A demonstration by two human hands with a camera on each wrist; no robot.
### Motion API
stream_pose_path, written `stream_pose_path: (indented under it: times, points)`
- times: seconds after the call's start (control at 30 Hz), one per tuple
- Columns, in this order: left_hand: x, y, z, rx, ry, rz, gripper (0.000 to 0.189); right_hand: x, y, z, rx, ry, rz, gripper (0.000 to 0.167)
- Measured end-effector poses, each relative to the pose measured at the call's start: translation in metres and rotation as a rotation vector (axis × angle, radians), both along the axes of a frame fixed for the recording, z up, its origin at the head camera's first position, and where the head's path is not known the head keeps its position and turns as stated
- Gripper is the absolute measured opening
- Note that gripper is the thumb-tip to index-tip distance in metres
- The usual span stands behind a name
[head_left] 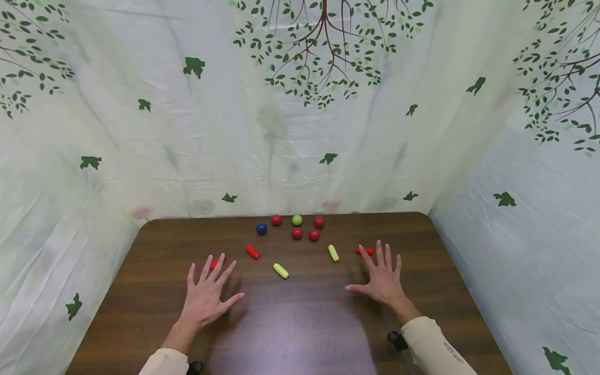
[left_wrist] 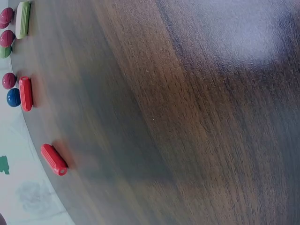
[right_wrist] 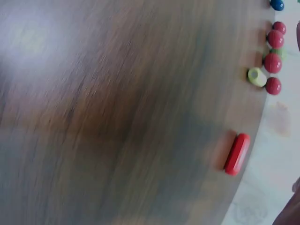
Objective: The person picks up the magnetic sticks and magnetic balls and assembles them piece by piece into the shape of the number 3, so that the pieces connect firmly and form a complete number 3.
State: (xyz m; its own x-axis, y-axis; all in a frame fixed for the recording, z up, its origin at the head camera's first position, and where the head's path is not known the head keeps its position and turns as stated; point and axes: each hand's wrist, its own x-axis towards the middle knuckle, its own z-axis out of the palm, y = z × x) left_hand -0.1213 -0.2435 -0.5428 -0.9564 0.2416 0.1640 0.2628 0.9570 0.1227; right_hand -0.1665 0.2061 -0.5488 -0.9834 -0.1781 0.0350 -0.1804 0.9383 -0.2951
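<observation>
My left hand (head_left: 206, 299) hovers over the table's left side, fingers spread and holding nothing. Behind its fingertips a red ridged cylinder (head_left: 214, 264) is partly hidden in the head view; the left wrist view shows the same red cylinder (left_wrist: 54, 160) whole. On the right, my other hand (head_left: 383, 281) is spread too, with nothing in it. Its index finger overlaps another red cylinder (head_left: 367, 251), which lies alone in the right wrist view (right_wrist: 237, 154). Between the hands lie a third red cylinder (head_left: 252, 252) and two yellow-green cylinders, one nearer (head_left: 281, 271) and one farther right (head_left: 333, 253).
Near the far edge of the brown wooden table (head_left: 290, 333) sit a blue ball (head_left: 261, 228), a green ball (head_left: 297, 220) and several red balls (head_left: 297, 233). A white leaf-patterned cloth (head_left: 281, 172) hangs behind the table and along both sides.
</observation>
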Motion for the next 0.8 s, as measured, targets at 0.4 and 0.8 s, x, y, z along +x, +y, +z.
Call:
stream_pose_path:
  times: [0.4, 0.8]
  points:
    - [-0.003, 0.008, -0.005, 0.054, 0.025, -0.063, 0.081, -0.008, -0.056, -0.002, -0.104, 0.019, 0.083, 0.110]
    - [-0.007, 0.016, -0.011, 0.161, -0.045, -0.049, 0.077, -0.020, -0.106, -0.016, -0.245, -0.004, 0.192, 0.091]
